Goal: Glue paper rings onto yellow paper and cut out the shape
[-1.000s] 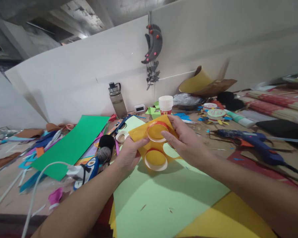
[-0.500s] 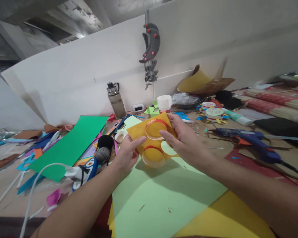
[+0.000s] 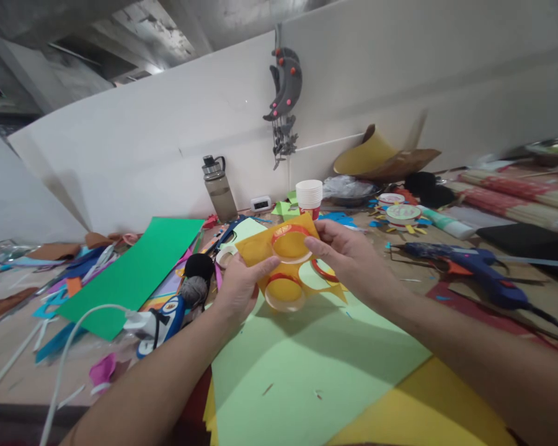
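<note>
Between my two hands I hold a yellow sheet (image 3: pixel 255 245), raised above the pale green sheet (image 3: pixel 316 365). Two shallow rings with pale rims and red bands, like slices of paper cup, sit on its face: an upper ring (image 3: pixel 289 228) and a lower ring (image 3: pixel 283 297). My left hand (image 3: pixel 240 282) grips the left edge, thumb lying on the front. My right hand (image 3: pixel 348 251) pinches the right side, its thumb touching the upper ring. Beside that hand the sheet has a rounded cut-out, where part of a red band (image 3: pixel 324 270) shows.
To the right lies a blue glue gun (image 3: pixel 474 263) with its cord. Stacked paper cups (image 3: pixel 309 193) and a water bottle (image 3: pixel 219 192) stand at the back. Left are a green sheet (image 3: pixel 134 272), a blue-white power strip (image 3: pixel 165 325) with a white cable, and yarn balls (image 3: pixel 198 267).
The yellow sheet has tilted slightly in my hands. A red band and a pointed yellow corner now show near my right hand. The view has shifted a little.
</note>
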Demonstrator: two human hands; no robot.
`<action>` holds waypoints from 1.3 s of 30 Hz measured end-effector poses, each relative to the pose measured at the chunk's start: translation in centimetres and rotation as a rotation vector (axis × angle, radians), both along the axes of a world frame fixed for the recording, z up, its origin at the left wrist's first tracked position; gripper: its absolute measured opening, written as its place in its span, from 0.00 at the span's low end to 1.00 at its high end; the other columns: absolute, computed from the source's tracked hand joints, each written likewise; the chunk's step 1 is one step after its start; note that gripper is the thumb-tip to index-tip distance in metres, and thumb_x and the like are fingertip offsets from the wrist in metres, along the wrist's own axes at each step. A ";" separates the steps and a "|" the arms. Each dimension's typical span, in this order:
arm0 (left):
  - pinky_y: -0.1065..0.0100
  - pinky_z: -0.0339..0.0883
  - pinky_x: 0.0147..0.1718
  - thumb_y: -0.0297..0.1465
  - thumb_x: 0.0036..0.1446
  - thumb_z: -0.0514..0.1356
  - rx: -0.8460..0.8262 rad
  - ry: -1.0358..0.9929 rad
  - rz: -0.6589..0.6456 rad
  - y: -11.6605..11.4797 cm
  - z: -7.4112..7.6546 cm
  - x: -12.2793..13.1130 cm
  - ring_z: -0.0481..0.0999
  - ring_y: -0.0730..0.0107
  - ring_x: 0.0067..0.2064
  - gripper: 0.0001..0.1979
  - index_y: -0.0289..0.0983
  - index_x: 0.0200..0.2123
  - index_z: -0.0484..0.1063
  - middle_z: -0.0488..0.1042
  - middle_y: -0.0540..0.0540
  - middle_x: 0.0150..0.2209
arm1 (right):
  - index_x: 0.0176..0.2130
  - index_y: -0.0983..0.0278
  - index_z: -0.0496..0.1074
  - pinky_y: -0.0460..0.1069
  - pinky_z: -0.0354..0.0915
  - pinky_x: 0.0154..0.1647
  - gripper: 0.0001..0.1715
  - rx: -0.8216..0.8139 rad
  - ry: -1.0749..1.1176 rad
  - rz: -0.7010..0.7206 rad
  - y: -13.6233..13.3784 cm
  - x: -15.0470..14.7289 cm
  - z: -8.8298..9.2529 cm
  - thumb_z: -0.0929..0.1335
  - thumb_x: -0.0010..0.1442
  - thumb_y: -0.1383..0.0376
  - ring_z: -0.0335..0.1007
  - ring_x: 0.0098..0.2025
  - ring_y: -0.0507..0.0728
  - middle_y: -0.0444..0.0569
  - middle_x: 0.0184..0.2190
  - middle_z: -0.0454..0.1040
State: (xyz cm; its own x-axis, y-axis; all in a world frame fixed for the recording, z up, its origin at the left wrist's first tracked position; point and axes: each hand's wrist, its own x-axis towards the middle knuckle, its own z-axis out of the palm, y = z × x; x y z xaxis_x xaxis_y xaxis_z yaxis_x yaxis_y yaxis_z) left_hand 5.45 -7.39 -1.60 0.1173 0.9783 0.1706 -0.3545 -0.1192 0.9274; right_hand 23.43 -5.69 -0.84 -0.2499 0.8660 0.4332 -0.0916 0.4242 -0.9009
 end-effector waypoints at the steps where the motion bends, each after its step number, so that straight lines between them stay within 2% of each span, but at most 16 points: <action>1: 0.62 0.74 0.47 0.27 0.47 0.70 0.003 0.002 0.003 0.0 0.0 0.0 0.79 0.57 0.49 0.27 0.36 0.52 0.73 0.77 0.40 0.52 | 0.46 0.61 0.71 0.56 0.70 0.48 0.19 -0.004 -0.012 -0.004 0.0 0.0 0.1 0.68 0.60 0.53 0.74 0.47 0.60 0.50 0.47 0.78; 13: 0.61 0.73 0.48 0.27 0.45 0.71 -0.019 -0.011 0.024 0.2 0.0 -0.1 0.79 0.57 0.48 0.27 0.37 0.51 0.74 0.78 0.40 0.50 | 0.39 0.61 0.71 0.53 0.70 0.42 0.16 -0.048 -0.049 -0.016 0.6 0.0 -0.2 0.69 0.57 0.53 0.73 0.39 0.57 0.48 0.38 0.78; 17: 0.59 0.73 0.48 0.29 0.46 0.71 -0.055 -0.012 -0.022 0.3 0.0 -0.1 0.79 0.55 0.49 0.27 0.37 0.52 0.73 0.77 0.39 0.52 | 0.40 0.59 0.73 0.51 0.71 0.38 0.14 -0.158 0.001 0.001 0.6 -0.1 -0.1 0.70 0.56 0.54 0.74 0.37 0.56 0.46 0.37 0.79; 21: 0.55 0.74 0.47 0.31 0.47 0.71 -0.107 -0.011 -0.028 0.4 0.7 -0.7 0.81 0.54 0.45 0.26 0.36 0.51 0.73 0.78 0.39 0.49 | 0.41 0.58 0.73 0.49 0.70 0.27 0.17 -0.284 0.054 0.070 0.6 0.1 0.0 0.68 0.59 0.50 0.73 0.28 0.54 0.46 0.34 0.78; 23: 0.54 0.74 0.46 0.32 0.48 0.70 -0.148 -0.007 -0.071 0.5 1.1 -1.2 0.81 0.54 0.43 0.25 0.35 0.50 0.73 0.79 0.38 0.48 | 0.40 0.59 0.73 0.48 0.70 0.28 0.19 -0.302 0.127 0.074 1.0 0.4 0.0 0.66 0.62 0.48 0.72 0.27 0.53 0.47 0.32 0.78; 25: 0.54 0.74 0.45 0.33 0.46 0.71 -0.219 0.057 -0.168 0.7 1.2 -1.7 0.81 0.54 0.42 0.24 0.33 0.48 0.74 0.79 0.36 0.46 | 0.40 0.61 0.72 0.47 0.70 0.29 0.19 -0.326 0.201 0.013 1.7 1.0 0.2 0.63 0.65 0.50 0.73 0.29 0.53 0.48 0.32 0.78; 28: 0.58 0.73 0.42 0.34 0.41 0.73 -0.325 0.267 -0.338 0.6 0.7 -1.7 0.80 0.58 0.39 0.24 0.33 0.44 0.75 0.80 0.38 0.42 | 0.39 0.62 0.71 0.46 0.68 0.27 0.17 -0.373 0.234 -0.123 2.7 1.7 0.6 0.60 0.68 0.56 0.72 0.27 0.52 0.49 0.31 0.77; 30: 0.62 0.72 0.40 0.38 0.41 0.73 -0.314 0.471 -0.414 0.4 0.1 -1.3 0.79 0.60 0.39 0.24 0.35 0.42 0.76 0.80 0.41 0.40 | 0.37 0.62 0.71 0.46 0.67 0.26 0.14 -0.381 0.204 -0.164 3.0 1.9 0.8 0.60 0.68 0.59 0.71 0.26 0.51 0.48 0.29 0.77; 32: 0.66 0.70 0.36 0.45 0.46 0.69 -0.165 0.752 -0.355 0.1 -0.2 -1.0 0.77 0.63 0.37 0.21 0.35 0.37 0.76 0.79 0.43 0.37 | 0.36 0.62 0.71 0.46 0.67 0.25 0.12 -0.381 0.140 -0.172 2.9 1.8 0.8 0.62 0.67 0.60 0.70 0.25 0.51 0.48 0.29 0.77; 34: 0.69 0.66 0.30 0.50 0.53 0.61 -0.013 1.010 -0.215 0.2 -0.2 -1.0 0.75 0.67 0.31 0.21 0.36 0.33 0.76 0.77 0.46 0.30 | 0.35 0.62 0.71 0.46 0.67 0.25 0.11 -0.374 0.059 -0.158 2.8 1.5 0.4 0.63 0.65 0.60 0.70 0.25 0.51 0.47 0.29 0.77; 37: 0.69 0.59 0.23 0.50 0.60 0.52 0.040 1.194 0.025 1.0 0.3 -2.2 0.69 0.70 0.20 0.23 0.37 0.31 0.75 0.73 0.49 0.21 | 0.33 0.62 0.72 0.46 0.67 0.26 0.13 -0.296 -0.098 -0.148 2.9 1.3 -0.4 0.64 0.63 0.58 0.71 0.28 0.52 0.48 0.30 0.77; 39: 0.68 0.59 0.25 0.46 0.62 0.51 0.172 1.294 0.273 2.2 0.9 -3.8 0.70 0.68 0.22 0.23 0.37 0.25 0.73 0.74 0.46 0.22 | 0.31 0.61 0.72 0.48 0.67 0.27 0.14 -0.200 -0.213 -0.154 3.3 1.3 -1.0 0.65 0.62 0.56 0.71 0.28 0.53 0.48 0.30 0.78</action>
State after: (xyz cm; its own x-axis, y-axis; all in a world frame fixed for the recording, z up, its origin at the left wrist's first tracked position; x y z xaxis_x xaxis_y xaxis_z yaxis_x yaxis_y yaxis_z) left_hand 1.64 -5.22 -0.70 0.0923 0.9737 0.2084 0.8178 -0.1936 0.5420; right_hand 24.77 -2.42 -1.86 -0.1763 0.9633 0.2025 0.1595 0.2309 -0.9598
